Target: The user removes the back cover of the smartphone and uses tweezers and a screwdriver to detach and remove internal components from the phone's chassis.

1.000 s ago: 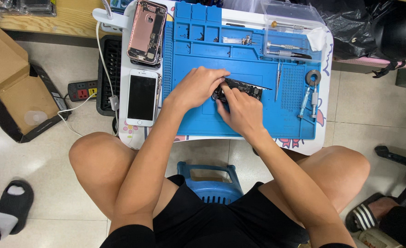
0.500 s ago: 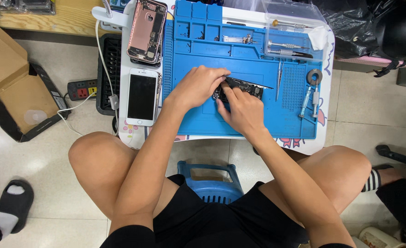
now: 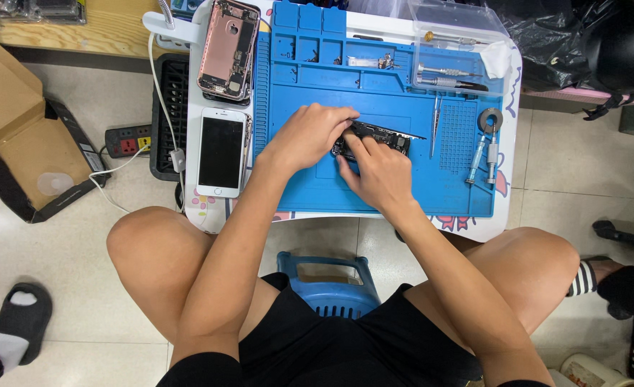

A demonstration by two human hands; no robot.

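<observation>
Blue silicone repair mat point(image 3: 317, 179) keeps the dark narrow circuit board point(image 3: 383, 135) from sliding at counter centre; left hand point(image 3: 310, 134) pins it, fingers closed, while right hand point(image 3: 375, 172) pinches its near edge.

My little white table point(image 3: 499, 228) holds a big blue mat point(image 3: 317, 188). Beside the mat lie a white phone point(image 3: 221, 152) with a dark screen and a pink phone back point(image 3: 229, 49). On the mat lie a dark circuit board point(image 3: 383, 135), tweezers point(image 3: 435, 123), two small screwdrivers point(image 3: 483, 158) and a metal ring point(image 3: 489, 120).
</observation>
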